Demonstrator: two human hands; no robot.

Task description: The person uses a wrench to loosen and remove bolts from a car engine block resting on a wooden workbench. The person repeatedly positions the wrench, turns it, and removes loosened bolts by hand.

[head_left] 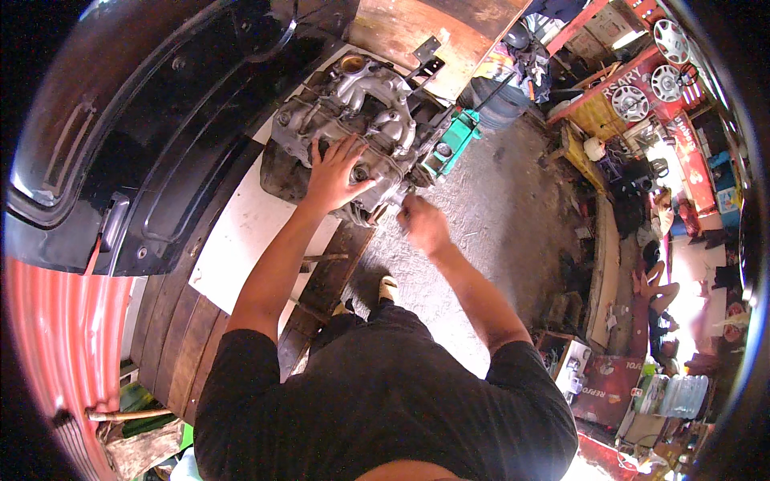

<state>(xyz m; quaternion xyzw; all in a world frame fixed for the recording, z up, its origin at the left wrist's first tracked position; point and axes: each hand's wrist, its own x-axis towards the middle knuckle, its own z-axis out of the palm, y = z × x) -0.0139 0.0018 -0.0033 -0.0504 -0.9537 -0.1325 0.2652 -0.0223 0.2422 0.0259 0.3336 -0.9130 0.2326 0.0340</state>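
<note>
The grimy grey engine is touched by the splayed left grip. The right grip is curled, contents indiscernible.

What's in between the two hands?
Part of the grey engine lies between the left hand and the right hand, in the head view.

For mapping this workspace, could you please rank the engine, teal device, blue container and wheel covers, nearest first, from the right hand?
1. Engine: left of the right hand.
2. Teal device: ahead.
3. Blue container: beyond, ahead-right.
4. Wheel covers: far right.
</note>
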